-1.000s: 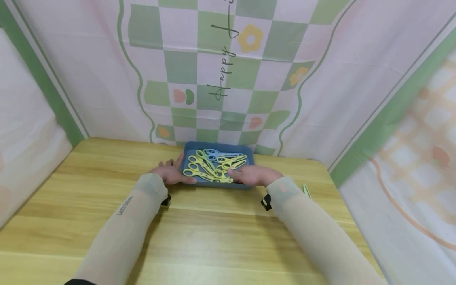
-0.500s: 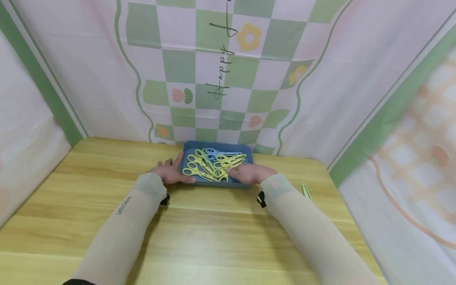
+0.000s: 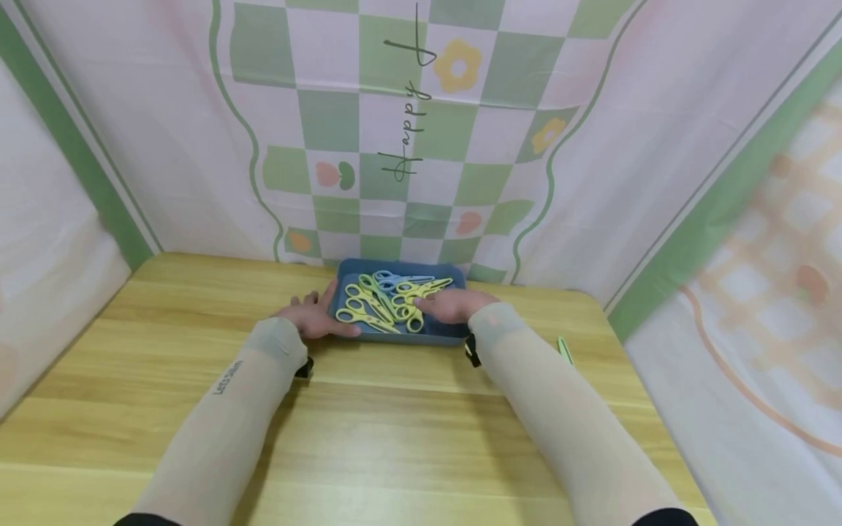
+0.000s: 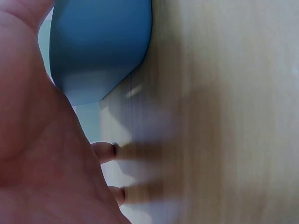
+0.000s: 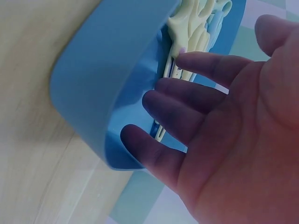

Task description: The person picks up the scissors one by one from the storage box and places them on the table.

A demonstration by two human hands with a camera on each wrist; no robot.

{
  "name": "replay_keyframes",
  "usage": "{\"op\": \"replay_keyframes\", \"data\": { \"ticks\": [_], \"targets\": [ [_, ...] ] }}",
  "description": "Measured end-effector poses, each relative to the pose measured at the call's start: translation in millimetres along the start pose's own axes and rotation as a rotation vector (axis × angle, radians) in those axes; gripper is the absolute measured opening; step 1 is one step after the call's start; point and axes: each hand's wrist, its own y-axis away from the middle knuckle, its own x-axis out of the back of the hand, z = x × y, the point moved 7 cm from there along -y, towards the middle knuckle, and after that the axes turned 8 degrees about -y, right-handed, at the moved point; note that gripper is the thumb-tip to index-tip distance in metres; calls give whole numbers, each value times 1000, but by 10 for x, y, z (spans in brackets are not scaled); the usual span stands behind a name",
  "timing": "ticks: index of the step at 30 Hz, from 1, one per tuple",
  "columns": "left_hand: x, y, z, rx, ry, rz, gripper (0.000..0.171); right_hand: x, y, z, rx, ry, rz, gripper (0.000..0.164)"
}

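Observation:
A blue rectangular tray (image 3: 421, 339) holds a pile of children's scissors, mostly yellow ones (image 3: 360, 315), with a green pair (image 3: 376, 288) and blue ones (image 3: 395, 279) toward the back. At its front left corner lies my left hand (image 3: 312, 320), fingers spread, thumb along the front wall. The left wrist view shows that palm (image 4: 42, 140) beside the tray's outer wall (image 4: 103, 42). Over the right part of the tray is my right hand (image 3: 452, 305), its fingers extended down inside. In the right wrist view the index fingertip (image 5: 184, 59) is right at the yellow scissors (image 5: 189, 23).
A light green object (image 3: 565, 351) lies on the wooden table (image 3: 395, 431) to the right, partly hidden by the right sleeve (image 3: 546, 402). Behind the tray hangs a checkered cloth (image 3: 437, 212), close to the table's back edge.
My right hand has moved left and farther back inside the tray. The scissors near it have shifted left, and a yellow handle has turned toward the front. My left hand stays at the corner.

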Motion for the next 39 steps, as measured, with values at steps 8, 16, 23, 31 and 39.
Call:
{"op": "replay_keyframes", "data": {
  "ticks": [8, 16, 23, 31, 39],
  "targets": [
    [5, 3, -1, 2, 6, 0, 128, 60, -45, -65, -3, 52, -3, 67],
    [-15, -15, -14, -3, -3, 2, 127, 153, -107, -89, -21, 87, 107, 55],
    [-18, -8, -12, -4, 0, 1, 126, 179, -102, -58, -86, 12, 123, 43],
    [-26, -25, -19, -10, 5, -4, 126, 142, -151, -61, -133, 14, 125, 49],
    [-19, -17, -11, -10, 8, -1, 126, 87, -183, -101, -138, 40, 147, 38]
  ]
}}
